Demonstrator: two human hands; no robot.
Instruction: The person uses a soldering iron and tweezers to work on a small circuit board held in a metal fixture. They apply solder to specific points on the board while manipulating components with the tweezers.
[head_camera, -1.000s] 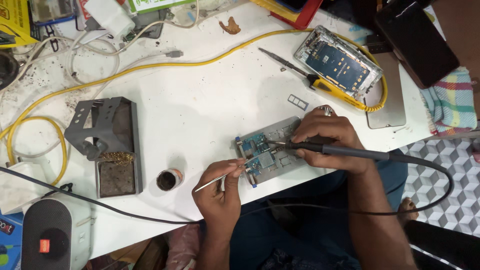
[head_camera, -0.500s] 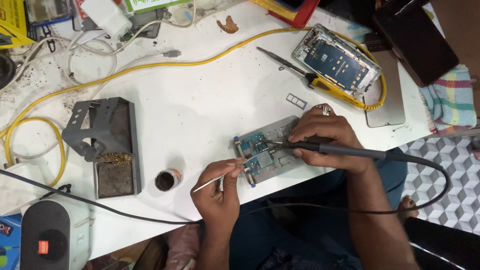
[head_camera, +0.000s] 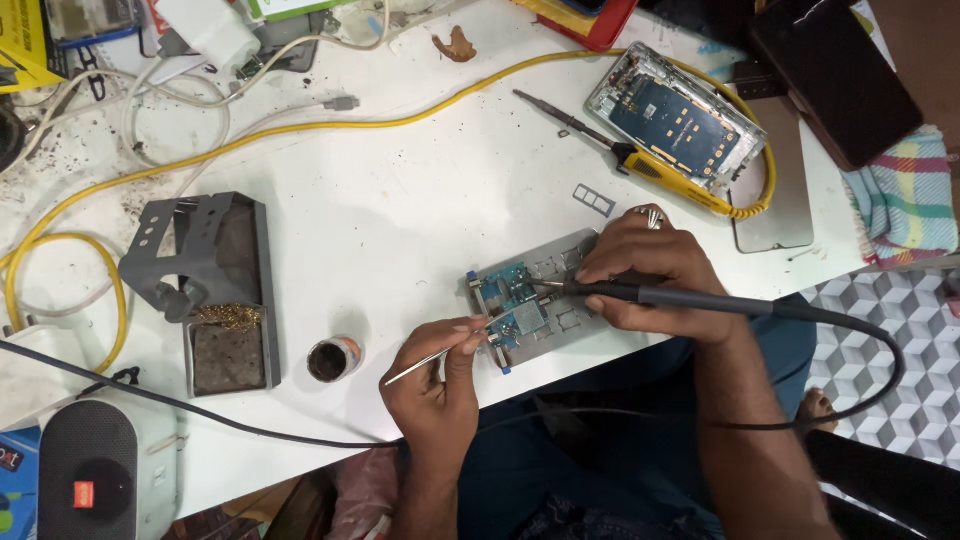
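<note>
A small blue circuit board (head_camera: 515, 305) sits clamped in a grey metal holder (head_camera: 560, 320) near the table's front edge. My right hand (head_camera: 655, 270) grips a dark soldering iron (head_camera: 690, 297) like a pen, with its tip touching the board. My left hand (head_camera: 440, 385) pinches thin metal tweezers (head_camera: 425, 362) just left of the board, their rear end pointing left. The iron's black cord loops off to the right.
A grey soldering-iron stand (head_camera: 205, 290) with brass wool and sponge stands at left, a small round flux tin (head_camera: 330, 358) beside it. An opened phone (head_camera: 670, 115), a screwdriver (head_camera: 570, 125), a yellow cable (head_camera: 300, 125) and a small card tray (head_camera: 594, 199) lie behind. A black speaker (head_camera: 85, 480) sits bottom left.
Both hands stay over the board almost unmoved. The view has shifted very slightly.
</note>
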